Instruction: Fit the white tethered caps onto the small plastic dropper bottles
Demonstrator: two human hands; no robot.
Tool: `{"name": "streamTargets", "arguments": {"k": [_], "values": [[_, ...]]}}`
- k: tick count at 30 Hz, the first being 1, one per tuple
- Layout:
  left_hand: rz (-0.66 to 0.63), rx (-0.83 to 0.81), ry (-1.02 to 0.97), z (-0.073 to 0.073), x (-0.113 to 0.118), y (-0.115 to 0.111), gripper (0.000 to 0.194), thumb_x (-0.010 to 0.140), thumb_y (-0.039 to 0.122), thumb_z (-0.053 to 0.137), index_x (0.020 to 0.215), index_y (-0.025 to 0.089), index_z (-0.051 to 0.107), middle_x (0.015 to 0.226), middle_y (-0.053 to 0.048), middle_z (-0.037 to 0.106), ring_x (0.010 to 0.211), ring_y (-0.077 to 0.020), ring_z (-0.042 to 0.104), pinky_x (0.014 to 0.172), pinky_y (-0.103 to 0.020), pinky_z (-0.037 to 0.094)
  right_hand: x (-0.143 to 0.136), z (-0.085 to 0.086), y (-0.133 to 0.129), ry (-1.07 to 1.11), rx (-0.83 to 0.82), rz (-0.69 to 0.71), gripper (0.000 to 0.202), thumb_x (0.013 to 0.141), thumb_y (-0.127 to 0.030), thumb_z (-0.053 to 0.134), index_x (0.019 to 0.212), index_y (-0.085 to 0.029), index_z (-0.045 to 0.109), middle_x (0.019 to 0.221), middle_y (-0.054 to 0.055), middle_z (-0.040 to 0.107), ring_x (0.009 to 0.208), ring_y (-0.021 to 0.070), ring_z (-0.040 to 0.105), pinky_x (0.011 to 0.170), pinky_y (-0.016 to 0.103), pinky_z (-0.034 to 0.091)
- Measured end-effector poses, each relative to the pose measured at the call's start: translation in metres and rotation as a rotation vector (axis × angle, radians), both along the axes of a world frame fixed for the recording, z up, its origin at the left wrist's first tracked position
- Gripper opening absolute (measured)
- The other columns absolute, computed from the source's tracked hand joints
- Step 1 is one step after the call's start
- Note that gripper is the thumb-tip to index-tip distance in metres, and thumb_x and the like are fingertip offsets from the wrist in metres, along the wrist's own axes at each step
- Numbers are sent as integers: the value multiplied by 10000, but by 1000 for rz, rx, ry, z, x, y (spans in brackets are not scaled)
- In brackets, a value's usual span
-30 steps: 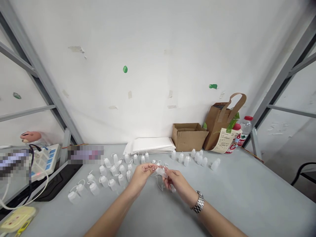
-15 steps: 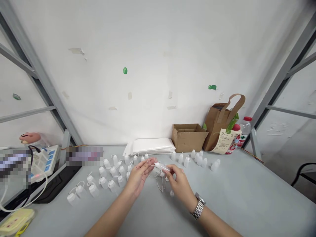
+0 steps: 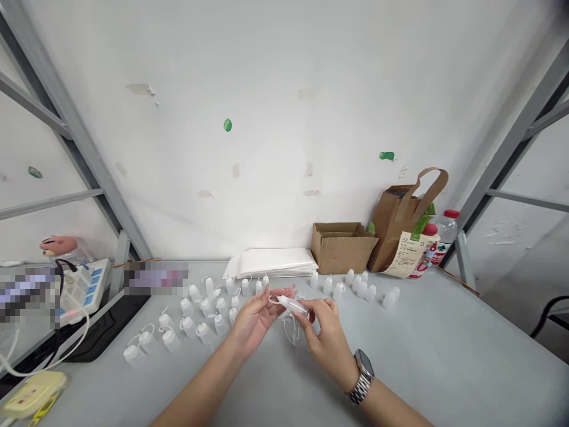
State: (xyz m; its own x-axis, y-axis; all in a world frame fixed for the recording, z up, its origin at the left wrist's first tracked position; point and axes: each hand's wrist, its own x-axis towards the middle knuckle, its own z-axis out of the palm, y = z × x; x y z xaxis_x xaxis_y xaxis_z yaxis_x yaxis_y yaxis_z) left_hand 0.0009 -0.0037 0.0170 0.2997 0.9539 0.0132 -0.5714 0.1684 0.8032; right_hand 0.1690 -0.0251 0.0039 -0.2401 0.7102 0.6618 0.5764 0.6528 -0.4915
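My right hand (image 3: 326, 326) grips a small translucent squeeze bottle (image 3: 295, 306) by its base between thumb and fingers. The bottle lies tilted, its white nozzle pointing left, with a thin cap strap looped at the tip. My left hand (image 3: 255, 320) is turned palm up under the nozzle end, fingers stretched out and thumb beside the loop; whether it touches the strap I cannot tell. Below the bottle, loose white strapped caps (image 3: 291, 330) lie partly hidden behind my right hand. Several similar bottles with nozzles and straps (image 3: 204, 333) stand to the left of my left hand.
Small bottles without visible straps (image 3: 361, 290) stand right of my hands. Behind are a stack of white envelopes (image 3: 275, 260), a cardboard box (image 3: 344, 255), a paper bag (image 3: 391, 219) and a red-capped bottle (image 3: 447, 228). A power strip (image 3: 86, 290) and a yellow case (image 3: 33, 392) are at left.
The bottle's tip has come away from the left fingertips and now shows its strap loop. My left fingers have spread out more. The view has shifted slightly.
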Motion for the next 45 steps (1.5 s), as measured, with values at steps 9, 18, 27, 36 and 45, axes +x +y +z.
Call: {"name": "streamTargets", "arguments": {"k": [9, 18, 27, 36, 45], "values": [[-14, 15, 16, 1, 0, -1, 312, 819, 355, 529, 911, 96, 678, 1102, -148, 650, 1120, -267, 536, 1027, -413, 328, 0, 4, -2, -11, 27, 1, 137, 883, -190, 448, 992, -177, 529, 745, 20, 580, 633, 143, 496, 738, 353, 345], [-17, 7, -3, 2, -1, -1, 297, 818, 358, 530, 881, 115, 690, 1137, -136, 635, 1135, -267, 524, 1029, -412, 324, 0, 6, -4, -30, 54, -10, 148, 880, -194, 443, 994, -176, 536, 715, 13, 570, 624, 144, 500, 739, 346, 347], [-77, 11, -84, -2, -4, 1, 283, 805, 370, 553, 852, 131, 698, 1146, -117, 633, 1149, -279, 510, 1037, -436, 303, 0, 6, -6, -14, 76, -3, 150, 878, -190, 443, 1004, -179, 523, 720, 15, 566, 619, 148, 501, 747, 356, 344], [-65, 2, -39, 0, -4, 0, 297, 757, 406, 608, 807, 130, 707, 1077, -135, 665, 1242, -298, 402, 1057, -445, 264, 0, 7, -9, -25, 132, -18, 154, 860, -189, 463, 1000, -181, 528, 705, 13, 579, 596, 145, 508, 749, 361, 349], [-58, 92, 125, 3, -7, 2, 290, 779, 375, 580, 840, 123, 711, 1033, -134, 682, 1164, -292, 492, 1023, -434, 313, 3, 11, -8, -48, 112, -7, 153, 857, -151, 461, 991, -177, 530, 736, 25, 584, 666, 163, 513, 776, 366, 323]]}}
